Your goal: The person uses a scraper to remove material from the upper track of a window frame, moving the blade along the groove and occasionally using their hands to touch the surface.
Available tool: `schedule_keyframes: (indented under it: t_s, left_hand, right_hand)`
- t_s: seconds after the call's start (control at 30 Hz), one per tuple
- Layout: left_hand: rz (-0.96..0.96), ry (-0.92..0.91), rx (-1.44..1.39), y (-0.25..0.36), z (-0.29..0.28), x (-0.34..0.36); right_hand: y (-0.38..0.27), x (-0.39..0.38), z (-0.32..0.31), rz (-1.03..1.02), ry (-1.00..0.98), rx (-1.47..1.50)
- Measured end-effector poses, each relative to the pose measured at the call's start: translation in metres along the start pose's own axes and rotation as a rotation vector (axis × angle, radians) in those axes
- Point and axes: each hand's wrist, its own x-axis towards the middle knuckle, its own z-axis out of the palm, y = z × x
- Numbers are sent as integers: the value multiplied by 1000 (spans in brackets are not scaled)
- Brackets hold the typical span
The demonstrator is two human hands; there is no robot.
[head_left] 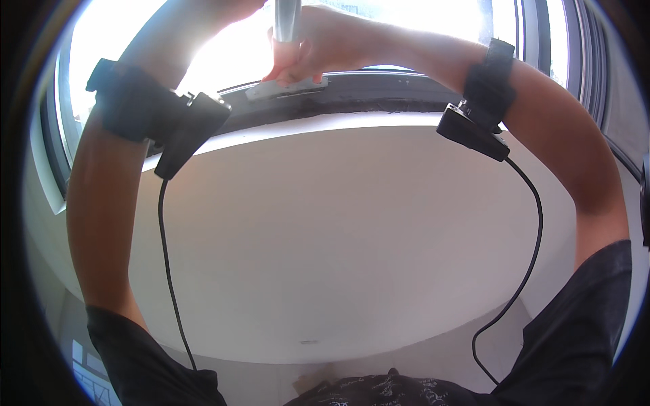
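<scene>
My right hand [305,54] is closed around a light silver pole [288,19] at the top centre, in front of the bright window. Below its fingers a flat, light-grey bar [288,88] lies along the dark window frame [365,91]. Whether the pole and the bar are joined is hidden by the hand. My left hand [238,5] reaches up at the top edge, left of the pole. Most of it is cut off, so its fingers cannot be made out.
A white wall [325,223] with a pale ledge [379,120] at its top lies below the window. Black devices [193,132] are strapped to both forearms, with cables [166,250] hanging toward my body. Window frame rails [589,68] stand at the right.
</scene>
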Motion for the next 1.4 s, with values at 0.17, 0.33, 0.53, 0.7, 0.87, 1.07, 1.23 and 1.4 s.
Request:
schedule_keyframes:
  t_s: [0.17, 0.33, 0.53, 0.7, 0.87, 1.07, 1.23, 1.4]
  left_hand:
    - [101, 68, 83, -28, -2, 10]
    - [124, 114, 180, -29, -12, 0]
    - [136, 148, 252, -38, -27, -13]
    - [140, 167, 286, -43, -39, -16]
    - [137, 179, 305, -43, -42, -22]
    - [125, 202, 360, -35, -53, -32]
    - [94, 230, 412, -33, -55, -46]
    - [64, 249, 468, -55, -39, -62]
  right_hand:
    - [17, -2, 2, 34, 58, 53]
    - [21, 15, 4, -226, 99, -150]
    - [16, 7, -6, -86, 81, -113]
    - [12, -2, -8, 10, 89, -77]
    - [2, 7, -2, -115, 115, 15]
    - [-22, 3, -14, 59, -29, -8]
    - [-38, -17, -20, 172, -63, 37]
    - [-30, -68, -20, 135, -67, 41]
